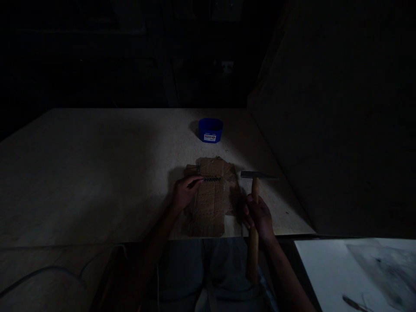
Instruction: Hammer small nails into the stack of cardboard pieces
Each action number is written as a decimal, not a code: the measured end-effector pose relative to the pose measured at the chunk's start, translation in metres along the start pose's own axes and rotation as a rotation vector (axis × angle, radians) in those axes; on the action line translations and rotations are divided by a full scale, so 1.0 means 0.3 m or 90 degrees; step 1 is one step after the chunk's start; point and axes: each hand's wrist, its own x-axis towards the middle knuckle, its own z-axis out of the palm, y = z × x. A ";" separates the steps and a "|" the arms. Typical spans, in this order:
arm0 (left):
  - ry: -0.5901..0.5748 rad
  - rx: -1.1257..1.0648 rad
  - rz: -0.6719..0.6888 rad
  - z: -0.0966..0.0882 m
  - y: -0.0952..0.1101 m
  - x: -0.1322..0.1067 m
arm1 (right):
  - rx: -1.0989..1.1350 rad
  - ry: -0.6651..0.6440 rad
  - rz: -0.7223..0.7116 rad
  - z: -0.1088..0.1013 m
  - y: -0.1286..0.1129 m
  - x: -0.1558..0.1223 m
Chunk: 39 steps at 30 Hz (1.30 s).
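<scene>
My right hand [261, 216] is wrapped round the wooden handle of a hammer [256, 188], its dark metal head raised to the right of the cardboard. My left hand [186, 190] reaches in from the left with thumb and fingers pinched together at the left end of a short, dark, chain-like strip [212, 178]. That strip lies across a worn piece of cardboard [209, 208] dotted with rows of small holes. More torn cardboard [232, 184] lies beneath it and sticks out to the right. Dim light hides the strip's finer detail.
A blue plastic container [210, 131] with a white label stands behind the cardboard on the pale tabletop [107, 173]. A dark panel [341, 130] rises along the right edge. A cable [48, 269] lies at lower left, a thin tool [354, 302] at lower right.
</scene>
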 end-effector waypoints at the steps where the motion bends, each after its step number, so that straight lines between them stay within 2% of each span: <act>1: -0.002 -0.004 -0.007 0.000 -0.001 -0.001 | -0.003 0.004 -0.001 0.001 -0.001 -0.001; 7: 0.013 -0.016 -0.031 0.003 0.008 -0.002 | -0.015 0.015 0.010 0.015 -0.021 -0.004; 13: 0.003 -0.014 -0.037 0.007 0.008 0.001 | -0.070 -0.014 0.018 0.027 -0.034 -0.019; 16: 0.001 -0.004 -0.039 0.009 0.001 -0.001 | -0.139 -0.039 0.019 0.045 -0.066 -0.048; 20: -0.007 -0.014 -0.034 0.010 -0.004 0.000 | -0.288 -0.099 -0.009 0.104 -0.153 -0.087; 24: -0.003 -0.013 -0.030 0.008 -0.005 0.004 | -0.430 -0.170 -0.095 0.184 -0.222 -0.085; 27: -0.005 0.006 -0.032 0.008 -0.010 0.005 | -0.491 -0.200 -0.144 0.227 -0.213 -0.052; 29: -0.002 0.023 -0.029 0.011 -0.017 0.005 | -0.529 -0.209 -0.139 0.241 -0.184 -0.024; 34: -0.006 0.025 -0.014 0.020 -0.030 0.003 | -0.601 -0.236 -0.089 0.237 -0.138 0.010; 39: -0.016 0.005 -0.035 0.018 -0.018 0.005 | -0.600 -0.230 -0.132 0.233 -0.150 0.000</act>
